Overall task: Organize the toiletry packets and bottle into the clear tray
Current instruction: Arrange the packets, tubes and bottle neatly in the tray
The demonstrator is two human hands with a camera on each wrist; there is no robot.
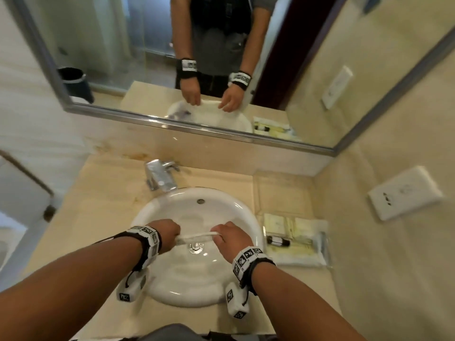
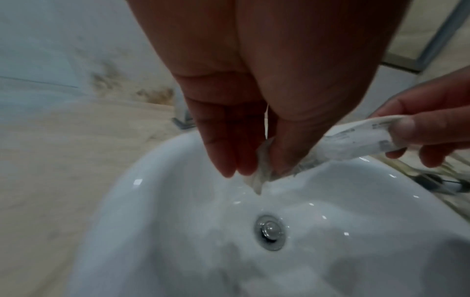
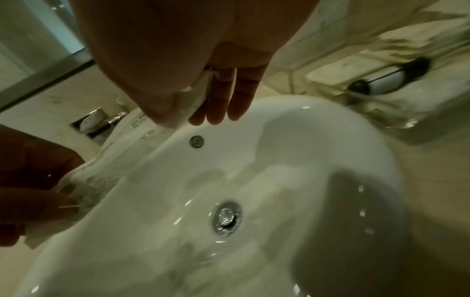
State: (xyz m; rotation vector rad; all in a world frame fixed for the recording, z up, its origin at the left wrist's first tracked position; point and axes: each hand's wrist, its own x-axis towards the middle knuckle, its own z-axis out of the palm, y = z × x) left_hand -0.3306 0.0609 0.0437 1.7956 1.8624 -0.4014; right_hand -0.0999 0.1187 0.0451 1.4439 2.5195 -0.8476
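While both hands pinch a white packet [image 1: 195, 236] over the sink [image 1: 157, 207], marble counter [image 1: 103, 193] meets mirror [image 1: 138, 57].

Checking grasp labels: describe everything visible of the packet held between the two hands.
The packet is long, narrow and white, in thin crinkled clear wrap, with small dark print too blurred to read. It hangs roughly level over the sink bowl, above the drain, touching only the hands. The left hand pinches its crumpled left end; the right hand pinches its right end between thumb and fingers. Its contents cannot be told.
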